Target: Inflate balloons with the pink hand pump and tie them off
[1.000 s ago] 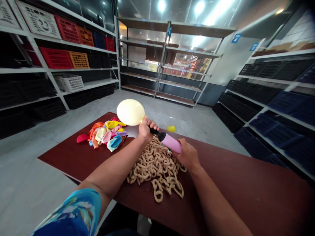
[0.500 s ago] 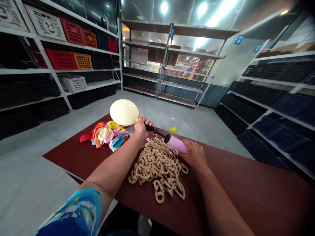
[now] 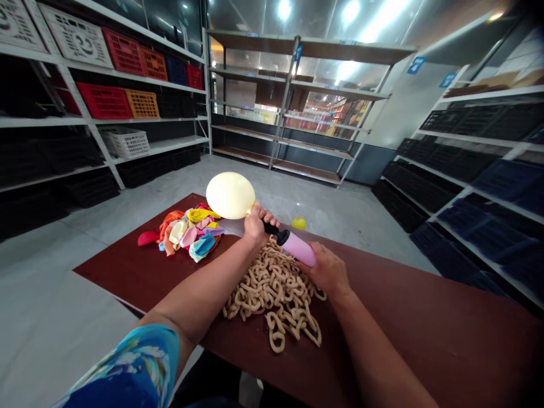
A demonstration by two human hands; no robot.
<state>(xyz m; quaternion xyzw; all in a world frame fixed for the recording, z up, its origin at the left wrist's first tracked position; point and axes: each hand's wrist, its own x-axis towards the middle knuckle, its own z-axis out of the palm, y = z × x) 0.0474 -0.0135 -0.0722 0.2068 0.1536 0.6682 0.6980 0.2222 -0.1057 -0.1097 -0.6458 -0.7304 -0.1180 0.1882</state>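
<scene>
My left hand [image 3: 256, 222] grips the neck of a pale yellow balloon [image 3: 230, 195], holding it on the black nozzle of a hand pump. The balloon is partly blown up and sticks out to the left above the table. My right hand [image 3: 325, 270] is closed around the rear end of the pink pump [image 3: 298, 248], whose barrel sits close against the nozzle end. Both hands hover over a heap of beige plastic chain [image 3: 274, 292] on the dark red table [image 3: 425, 334].
A pile of flat balloons in several colours [image 3: 187, 232] lies at the table's far left, with a red one [image 3: 147, 238] beside it. A small yellow balloon [image 3: 298, 223] sits at the far edge. Shelving with crates lines both sides of the room.
The pump was pulled out half a second ago, with its thin rod showing; now it is pushed in again. The balloon and my left hand have shifted slightly right.
</scene>
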